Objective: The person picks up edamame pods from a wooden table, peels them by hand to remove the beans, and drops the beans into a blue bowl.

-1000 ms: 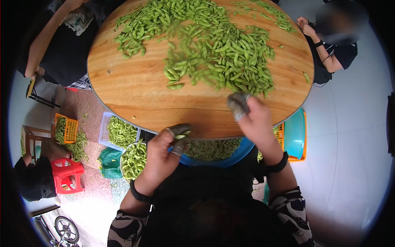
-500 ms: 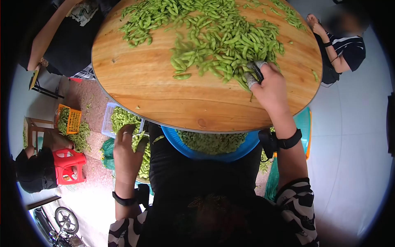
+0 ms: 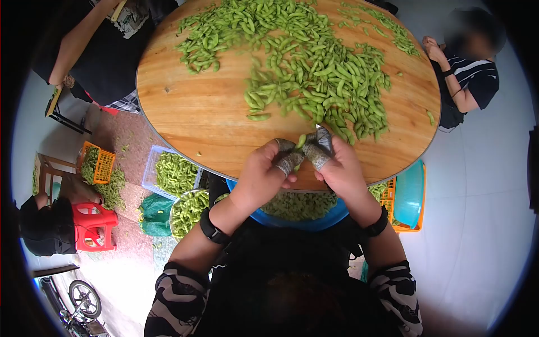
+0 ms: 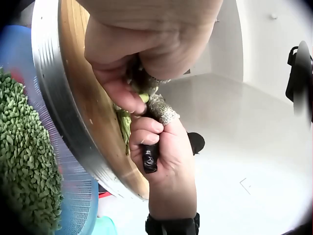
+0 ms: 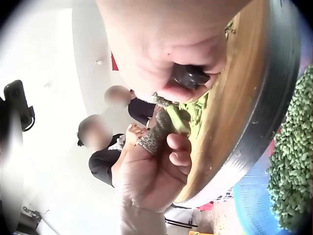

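Note:
My left hand (image 3: 259, 174) and right hand (image 3: 345, 174) meet over the near edge of the round wooden table (image 3: 196, 123). Grey wrapping covers the thumb and a fingertip of each. Between the wrapped tips is a green edamame pod (image 3: 301, 140), pinched by the left hand. The right hand's wrapped thumb lies right at the pod in the left wrist view. Curled right fingers also grip a glossy black handle-like piece (image 4: 150, 159); its far end is hidden in the hand. Beyond the hands spreads a heap of edamame pods (image 3: 320, 67).
Below the table edge, a blue basket (image 4: 80, 196) holds shelled beans (image 4: 24, 156). Left of my lap stand a white crate (image 3: 150, 174) and a bowl, both filled with pods. A teal basin (image 3: 407, 196) is at the right. People sit around; a red stool (image 3: 92, 227) is at left.
The right hand has come back from the pod heap to the near edge. The left hand has risen from beside the lap to meet it, and a pod is now between them.

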{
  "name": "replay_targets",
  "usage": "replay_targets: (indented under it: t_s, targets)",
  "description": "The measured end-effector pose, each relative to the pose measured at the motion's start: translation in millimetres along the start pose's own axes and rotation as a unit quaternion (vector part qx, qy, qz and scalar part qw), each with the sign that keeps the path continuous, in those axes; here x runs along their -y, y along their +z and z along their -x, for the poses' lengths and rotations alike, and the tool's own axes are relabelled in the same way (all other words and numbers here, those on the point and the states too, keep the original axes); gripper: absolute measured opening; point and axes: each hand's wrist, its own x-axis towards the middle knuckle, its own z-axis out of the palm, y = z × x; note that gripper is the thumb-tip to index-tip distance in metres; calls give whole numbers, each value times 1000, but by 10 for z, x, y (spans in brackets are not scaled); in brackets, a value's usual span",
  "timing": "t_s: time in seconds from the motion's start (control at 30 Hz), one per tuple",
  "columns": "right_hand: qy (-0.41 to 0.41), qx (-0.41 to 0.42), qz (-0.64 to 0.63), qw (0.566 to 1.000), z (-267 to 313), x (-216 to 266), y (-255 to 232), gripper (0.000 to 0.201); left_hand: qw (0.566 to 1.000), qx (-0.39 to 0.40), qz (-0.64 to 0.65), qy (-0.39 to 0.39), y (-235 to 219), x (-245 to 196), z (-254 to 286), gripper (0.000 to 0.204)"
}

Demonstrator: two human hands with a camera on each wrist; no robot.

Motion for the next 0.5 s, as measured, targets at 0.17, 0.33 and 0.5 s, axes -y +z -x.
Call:
replay_targets:
  t_s: [0.17, 0.33, 0.5]
  targets:
    - [-8, -51, 49, 997, -201, 2, -67, 14, 994, -90, 30, 59, -156, 104, -153, 26]
    - [-132, -2, 169, 977, 22, 97, -14, 32, 997, -72, 3, 37, -101, -13, 15, 15]
    - [-22, 145, 87, 985, 252, 170, -40, 33, 998, -24, 20, 46, -93, 62, 75, 13]
